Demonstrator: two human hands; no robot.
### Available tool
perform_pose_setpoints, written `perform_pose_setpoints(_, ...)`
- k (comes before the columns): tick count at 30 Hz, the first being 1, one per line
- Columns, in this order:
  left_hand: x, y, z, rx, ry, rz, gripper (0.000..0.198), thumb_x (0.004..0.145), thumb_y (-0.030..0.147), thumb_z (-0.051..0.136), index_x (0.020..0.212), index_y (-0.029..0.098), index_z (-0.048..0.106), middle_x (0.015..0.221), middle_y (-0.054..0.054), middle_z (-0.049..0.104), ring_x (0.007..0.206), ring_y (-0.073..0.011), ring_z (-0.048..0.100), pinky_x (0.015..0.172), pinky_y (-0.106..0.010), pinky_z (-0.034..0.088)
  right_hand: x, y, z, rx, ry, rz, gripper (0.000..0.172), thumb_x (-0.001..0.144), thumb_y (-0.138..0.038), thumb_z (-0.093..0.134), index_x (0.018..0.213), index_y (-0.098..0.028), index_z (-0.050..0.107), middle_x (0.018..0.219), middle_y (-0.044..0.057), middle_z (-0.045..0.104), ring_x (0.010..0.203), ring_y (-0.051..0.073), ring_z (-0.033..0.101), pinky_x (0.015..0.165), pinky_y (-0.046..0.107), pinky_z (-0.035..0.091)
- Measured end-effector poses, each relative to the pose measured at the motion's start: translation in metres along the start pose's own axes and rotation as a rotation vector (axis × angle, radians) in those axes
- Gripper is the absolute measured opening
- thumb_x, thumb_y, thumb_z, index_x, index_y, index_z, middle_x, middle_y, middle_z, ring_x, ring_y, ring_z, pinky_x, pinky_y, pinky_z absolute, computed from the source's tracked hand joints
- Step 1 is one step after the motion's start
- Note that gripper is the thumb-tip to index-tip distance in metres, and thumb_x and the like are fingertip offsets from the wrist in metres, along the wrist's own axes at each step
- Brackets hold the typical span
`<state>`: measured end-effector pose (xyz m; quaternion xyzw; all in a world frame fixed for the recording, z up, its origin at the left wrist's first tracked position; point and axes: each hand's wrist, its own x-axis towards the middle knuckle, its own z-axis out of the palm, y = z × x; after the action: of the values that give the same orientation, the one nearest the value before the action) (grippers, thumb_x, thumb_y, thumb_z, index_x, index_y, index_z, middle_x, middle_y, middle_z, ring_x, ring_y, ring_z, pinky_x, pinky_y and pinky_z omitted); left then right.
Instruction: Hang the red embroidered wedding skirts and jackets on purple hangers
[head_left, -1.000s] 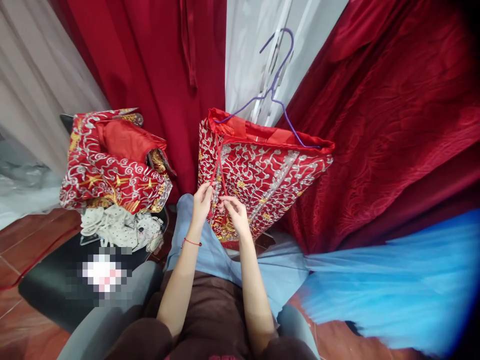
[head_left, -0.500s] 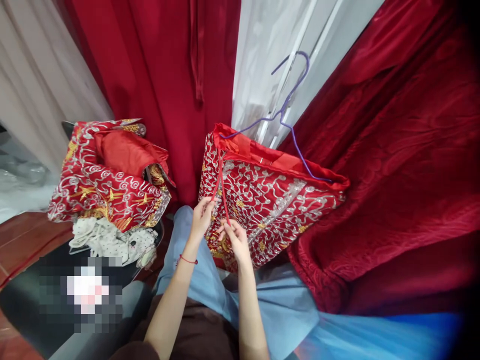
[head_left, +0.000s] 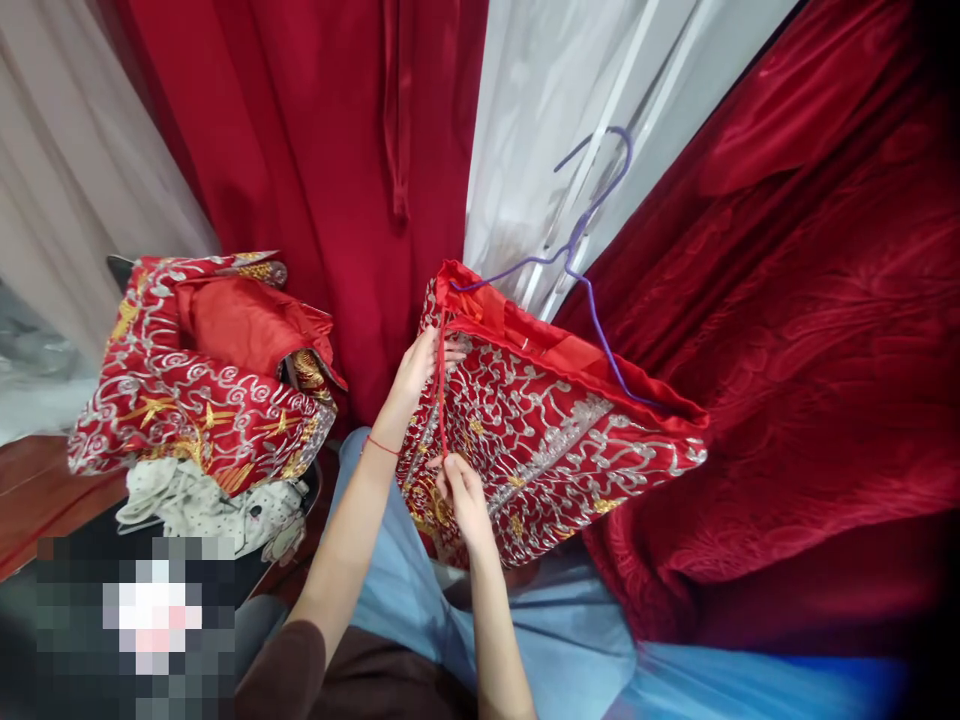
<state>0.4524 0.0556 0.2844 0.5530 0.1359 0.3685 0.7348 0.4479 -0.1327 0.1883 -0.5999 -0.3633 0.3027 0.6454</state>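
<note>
A red skirt-like garment (head_left: 517, 430) with silver and gold embroidery hangs tilted from a purple wire hanger (head_left: 592, 215) in front of me. Its red satin waistband lining shows along the top. Thin red drawstrings (head_left: 442, 400) run down from the waistband's left corner. High on the strings is my left hand (head_left: 420, 368), the strings between its thumb and fingers, whose tips show to the right. Lower down, my right hand (head_left: 465, 492) pinches the strings' lower end between thumb and fingertips, in front of the embroidered cloth.
At left, another red embroidered garment (head_left: 202, 400) lies bunched over a white dotted cloth (head_left: 217, 510) on a black seat. Red curtains (head_left: 315, 150) and white drapes (head_left: 517, 120) hang behind. Dark red patterned cloth (head_left: 810, 400) spreads at right. A blurred patch covers the lower left.
My left hand has moved up the drawstrings towards the waistband. My right hand still pinches lower down, and the two strings now lie closer together. The view has shifted slightly.
</note>
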Motion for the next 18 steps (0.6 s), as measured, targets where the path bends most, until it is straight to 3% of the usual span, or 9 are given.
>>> perform_pose_setpoints(4,0.004,0.007,0.002,0.001,-0.035,0.098,0.044,0.087,0.054,0.061,0.109,0.016,0.058,0.080,-0.004,0.070,0.060,-0.0110,0.066,0.050,-0.019,0.045,0.005,-0.012,0.005,-0.323,0.004,-0.084,0.039,0.099,-0.051,0.040,0.090,-0.021,0.064,0.061,-0.003,0.047,0.055,0.013,0.044,0.056,0.025,0.034)
perform_pose_setpoints(7,0.007,0.012,-0.004,0.030,-0.058,0.214,0.041,0.083,0.050,0.068,0.106,0.017,0.061,0.074,0.000,0.065,0.052,-0.0073,0.059,0.043,-0.017,0.040,0.011,-0.032,0.008,-0.672,-0.019,-0.244,0.032,0.101,-0.039,0.040,0.090,-0.021,0.065,0.076,0.003,0.063,0.068,0.015,0.058,0.065,0.026,0.039)
perform_pose_setpoints(9,0.008,0.015,-0.010,0.066,-0.045,0.263,0.039,0.080,0.047,0.073,0.103,0.017,0.061,0.074,0.001,0.064,0.052,-0.0068,0.058,0.042,-0.017,0.038,0.020,-0.053,0.008,-0.768,-0.042,-0.365,0.028,0.101,-0.033,0.042,0.094,-0.020,0.065,0.086,0.005,0.068,0.073,0.016,0.062,0.069,0.026,0.042)
perform_pose_setpoints(14,-0.004,0.013,-0.017,0.172,-0.015,0.310,0.029,0.089,0.046,0.064,0.097,0.018,0.060,0.073,0.002,0.062,0.051,-0.0050,0.051,0.048,-0.018,0.040,0.069,-0.123,-0.003,-0.795,0.037,-0.681,0.019,0.101,-0.028,0.046,0.099,-0.019,0.063,0.093,0.006,0.067,0.081,0.015,0.062,0.076,0.026,0.046)
perform_pose_setpoints(18,-0.017,0.010,-0.009,0.189,0.090,0.328,0.031,0.092,0.050,0.057,0.095,0.020,0.061,0.069,0.003,0.054,0.059,-0.0077,0.048,0.057,-0.019,0.042,0.119,-0.157,-0.007,-1.171,0.199,-0.860,0.019,0.100,-0.022,0.045,0.096,-0.017,0.062,0.095,0.009,0.066,0.089,0.020,0.058,0.081,0.033,0.043)
